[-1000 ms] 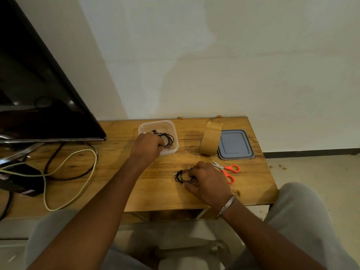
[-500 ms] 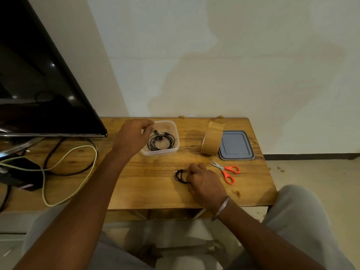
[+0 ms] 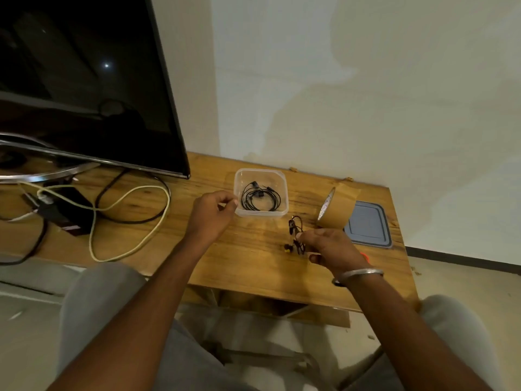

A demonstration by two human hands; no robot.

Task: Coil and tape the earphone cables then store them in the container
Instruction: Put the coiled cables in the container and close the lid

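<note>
A clear plastic container (image 3: 284, 190) stands on the wooden table (image 3: 253, 261) with one coiled black earphone cable (image 3: 260, 198) lying inside it. My left hand (image 3: 214, 213) hovers just left of the container, fingers loosely curled with nothing in them. My right hand (image 3: 329, 246) is lifted above the table and pinches a second black earphone cable (image 3: 294, 234), which dangles in a loose bunch. A roll of brown tape (image 3: 337, 208) stands on edge behind my right hand.
The grey container lid (image 3: 368, 228) lies flat at the right end of the table. Orange scissors (image 3: 366, 255) are mostly hidden behind my right wrist. A large TV (image 3: 84, 88) stands at the left with yellow and black cables (image 3: 127, 207) trailing on the table.
My left hand let the coiled cable drop into the container and pulled back to its left. My right hand picked the second cable up off the table. The camera tilted and shifted.
</note>
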